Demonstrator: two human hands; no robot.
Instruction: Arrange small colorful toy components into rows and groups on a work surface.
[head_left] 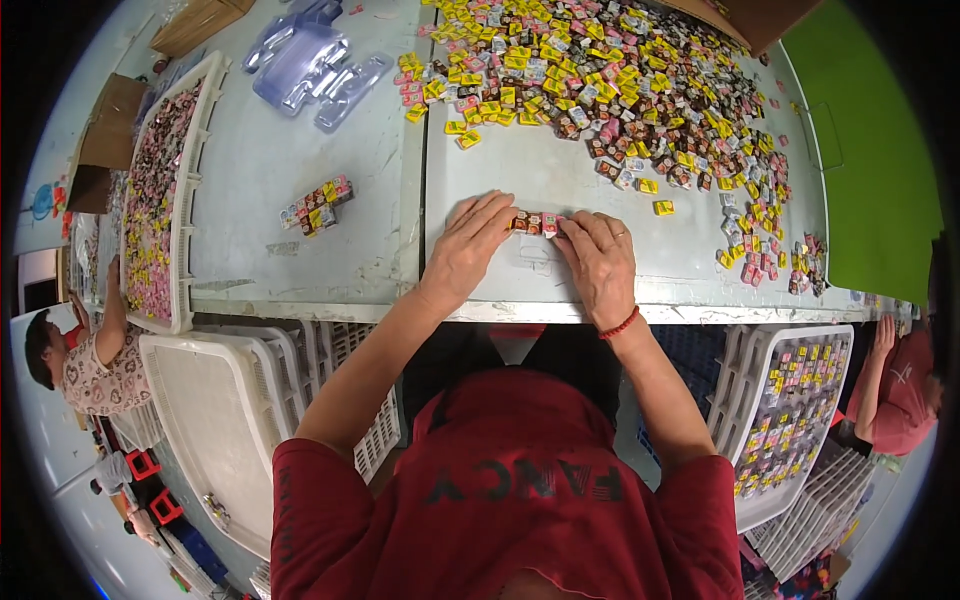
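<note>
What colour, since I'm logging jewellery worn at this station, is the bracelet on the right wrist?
The bracelet is red, seen in the head view.

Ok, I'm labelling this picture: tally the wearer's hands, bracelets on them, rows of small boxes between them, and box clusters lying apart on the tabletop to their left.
Hands: 2 (left hand, right hand)
Red bracelet: 1
Row of small boxes: 1
Cluster of small boxes: 1
Total: 5
</note>
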